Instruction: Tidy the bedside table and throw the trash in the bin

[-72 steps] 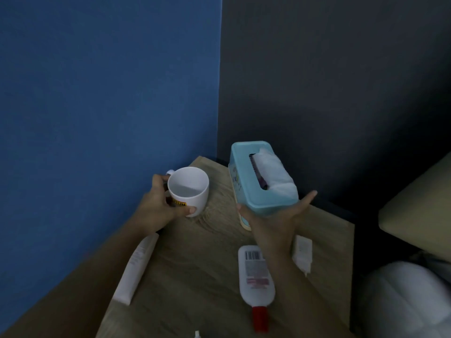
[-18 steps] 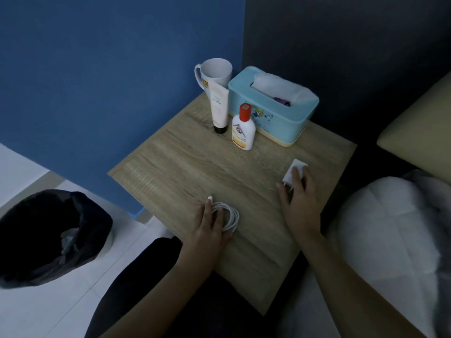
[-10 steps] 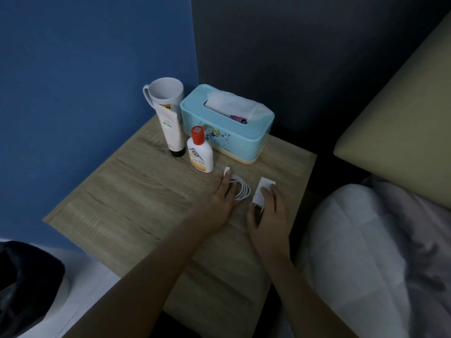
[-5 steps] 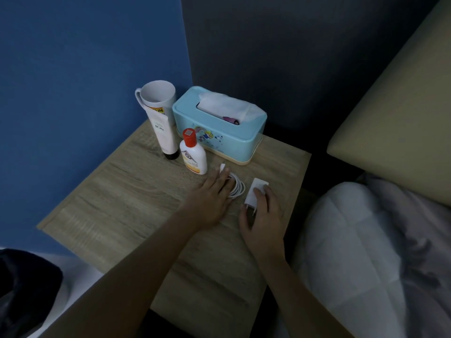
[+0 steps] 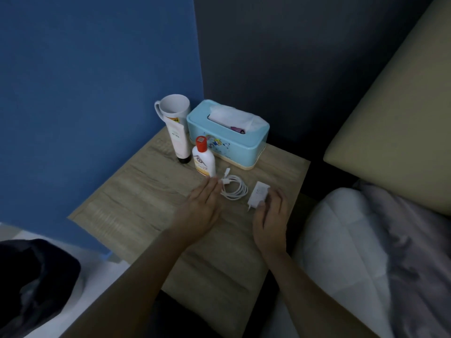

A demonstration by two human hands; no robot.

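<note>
On the wooden bedside table [image 5: 146, 191] a white mug [image 5: 174, 107], an upright white tube [image 5: 179, 142], a white bottle with a red cap [image 5: 203, 159] and a light blue tissue box [image 5: 229, 135] stand at the back. A coiled white cable [image 5: 235, 189] lies in front of the bottle. My left hand [image 5: 202, 208] lies flat, fingers apart, its fingertips just left of the coil. My right hand [image 5: 271, 218] holds the white charger plug [image 5: 258, 195] between thumb and fingers on the table.
A bin lined with a black bag [image 5: 31, 289] stands on the white floor at lower left. A blue wall and a dark wall meet behind the table. The bed's white duvet [image 5: 366, 252] and beige headboard [image 5: 395, 118] are at right.
My left hand has drawn back off the cable coil, which now lies uncovered. My right hand has slid back along the charger plug. The view has shifted slightly.
</note>
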